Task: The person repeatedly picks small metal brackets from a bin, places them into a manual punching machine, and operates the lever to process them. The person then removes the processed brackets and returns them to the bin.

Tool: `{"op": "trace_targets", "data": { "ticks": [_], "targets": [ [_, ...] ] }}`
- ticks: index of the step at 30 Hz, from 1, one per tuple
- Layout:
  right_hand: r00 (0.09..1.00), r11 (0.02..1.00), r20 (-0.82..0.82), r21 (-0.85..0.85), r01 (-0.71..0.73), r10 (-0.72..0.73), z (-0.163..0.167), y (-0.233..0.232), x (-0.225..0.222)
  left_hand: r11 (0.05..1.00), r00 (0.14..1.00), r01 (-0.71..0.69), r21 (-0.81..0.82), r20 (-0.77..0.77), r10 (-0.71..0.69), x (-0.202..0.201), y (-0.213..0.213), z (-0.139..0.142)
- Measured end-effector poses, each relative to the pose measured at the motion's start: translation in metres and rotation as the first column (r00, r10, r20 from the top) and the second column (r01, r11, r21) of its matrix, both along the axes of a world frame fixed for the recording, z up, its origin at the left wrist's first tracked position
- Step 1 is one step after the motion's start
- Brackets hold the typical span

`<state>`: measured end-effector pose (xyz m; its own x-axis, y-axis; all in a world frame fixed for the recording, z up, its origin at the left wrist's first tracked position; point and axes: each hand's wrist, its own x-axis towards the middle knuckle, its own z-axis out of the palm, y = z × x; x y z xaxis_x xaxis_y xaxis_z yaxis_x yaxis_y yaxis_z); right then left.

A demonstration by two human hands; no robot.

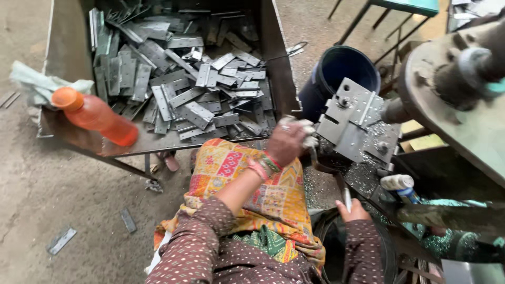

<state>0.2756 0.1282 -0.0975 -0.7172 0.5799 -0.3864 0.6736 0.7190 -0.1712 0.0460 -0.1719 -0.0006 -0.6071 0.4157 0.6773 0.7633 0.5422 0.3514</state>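
My left hand [288,139] is raised in front of me with its fingers wrapped in pale tape; it is closed around something small that I cannot make out, just left of the grey metal fixture [351,122] of a press machine. My right hand [353,210] sits lower, below the machine's bed, gripping a thin white rod [347,199]. A metal tray [68,47] to my left holds a heap of several grey hinge plates [194,89]. An orange plastic bottle [94,114] lies on the tray's near corner.
A dark blue bucket [342,68] stands behind the fixture. The machine's heavy flywheel [457,89] fills the right side. A pale cloth [37,84] hangs off the tray's left wall. Loose hinge plates [61,240] lie on the concrete floor. A green stool [410,8] stands at the back.
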Motion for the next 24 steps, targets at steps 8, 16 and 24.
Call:
{"op": "trace_targets", "data": {
  "ticks": [8,16,24],
  "targets": [
    [0.984,0.999,0.177,-0.03,-0.022,0.027,0.025,0.012,-0.013,0.578,0.652,-0.529,-0.622,0.138,0.745,-0.093,-0.166,-0.074],
    [0.993,0.998,0.118,-0.059,-0.013,0.019,0.042,0.008,-0.009,0.589,0.474,-0.512,-0.625,0.366,0.801,-0.082,-0.214,-0.068],
    [0.994,0.984,0.09,-0.165,0.075,-0.061,0.07,-0.013,-0.013,0.477,0.596,-0.58,-0.66,0.055,0.801,-0.098,-0.195,-0.077]
  ]
}}
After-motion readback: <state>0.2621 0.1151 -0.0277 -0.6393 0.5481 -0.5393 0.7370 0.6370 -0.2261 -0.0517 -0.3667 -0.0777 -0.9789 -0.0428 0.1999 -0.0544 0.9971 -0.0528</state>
